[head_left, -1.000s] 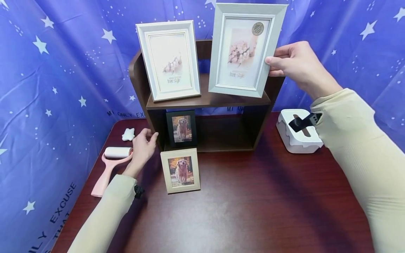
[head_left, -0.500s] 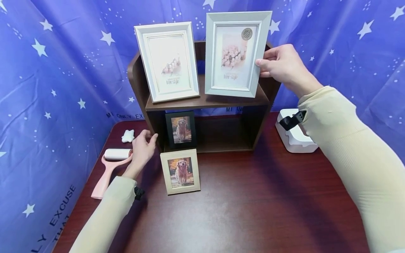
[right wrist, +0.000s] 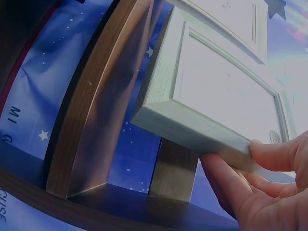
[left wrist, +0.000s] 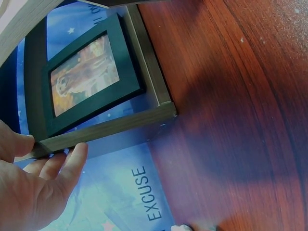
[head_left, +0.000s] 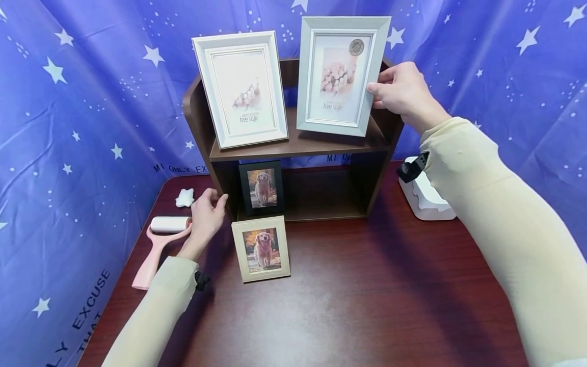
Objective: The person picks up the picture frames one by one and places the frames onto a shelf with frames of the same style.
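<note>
My right hand [head_left: 401, 94] pinches a pale grey-green picture frame [head_left: 304, 76] by its right edge, thumb in front and fingers behind. The frame stands nearly upright over the right half of the upper board of a dark brown two-tier shelf [head_left: 298, 148]. In the right wrist view, its thick side [right wrist: 178, 127] shows above the fingers. My left hand [head_left: 207, 214] grips the front edge of the shelf's left side panel; the left wrist view has thumb and fingers on opposite faces of that panel [left wrist: 110, 127]. A white picture frame [head_left: 279, 97] leans back on the upper board's left half.
A black frame [head_left: 243, 188] with a dog photo stands in the lower tier's left side. Before it on the table [head_left: 367, 285] stands a cream frame [head_left: 285, 250]. A pink lint roller [head_left: 153, 255] and white star-shaped item [head_left: 185, 198] lie left; a white tissue box [head_left: 428, 201] sits right.
My right hand has brought the grey-green frame leftward and a little down toward the white frame, then nearly stopped. The left hand has stayed on the shelf's side panel.
</note>
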The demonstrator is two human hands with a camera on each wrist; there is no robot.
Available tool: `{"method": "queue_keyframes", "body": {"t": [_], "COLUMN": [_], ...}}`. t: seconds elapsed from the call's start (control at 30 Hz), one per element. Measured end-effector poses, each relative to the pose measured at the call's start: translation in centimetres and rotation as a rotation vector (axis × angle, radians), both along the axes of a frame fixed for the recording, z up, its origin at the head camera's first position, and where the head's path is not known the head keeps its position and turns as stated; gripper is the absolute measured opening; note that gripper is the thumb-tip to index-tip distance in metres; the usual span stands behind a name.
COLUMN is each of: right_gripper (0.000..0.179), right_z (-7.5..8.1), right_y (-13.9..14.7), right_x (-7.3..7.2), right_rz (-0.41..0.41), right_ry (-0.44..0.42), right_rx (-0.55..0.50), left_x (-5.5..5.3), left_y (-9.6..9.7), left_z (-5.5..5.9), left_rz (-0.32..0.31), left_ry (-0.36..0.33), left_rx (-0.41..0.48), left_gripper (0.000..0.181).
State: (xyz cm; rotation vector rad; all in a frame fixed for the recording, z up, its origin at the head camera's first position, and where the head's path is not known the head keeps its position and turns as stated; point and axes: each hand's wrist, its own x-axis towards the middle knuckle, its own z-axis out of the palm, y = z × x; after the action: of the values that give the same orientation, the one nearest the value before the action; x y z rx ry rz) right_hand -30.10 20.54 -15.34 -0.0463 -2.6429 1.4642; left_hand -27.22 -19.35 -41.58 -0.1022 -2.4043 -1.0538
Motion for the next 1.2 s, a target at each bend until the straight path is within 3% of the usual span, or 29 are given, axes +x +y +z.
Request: {"method": "queue_keyframes", "body": {"t": [0.27, 0.83, 1.2], "right_gripper": [0.041, 0.042, 0.039], "right_z": [-0.6, -0.9, -1.3], "right_y": [-0.7, -0.9, -0.7], "right_x": [-0.8, -1.2, -1.3], "right_rz": [-0.051, -0.069, -0.085], "right_ry": [0.019, -0.021, -0.004], "right_rx": [0.088, 0.268, 0.399], "left_x": [0.0, -0.1, -0.1], "left_y": [0.0, 0.0, -0.1], "left_z": [-0.1, -0.1, 0.0], "left_rz": [0.011, 0.003, -0.006], "left_ry": [0.007, 0.004, 0.005], "left_rx": [-0.004, -0.005, 0.002], "left_gripper": [0.019, 0.020, 0.020]}}
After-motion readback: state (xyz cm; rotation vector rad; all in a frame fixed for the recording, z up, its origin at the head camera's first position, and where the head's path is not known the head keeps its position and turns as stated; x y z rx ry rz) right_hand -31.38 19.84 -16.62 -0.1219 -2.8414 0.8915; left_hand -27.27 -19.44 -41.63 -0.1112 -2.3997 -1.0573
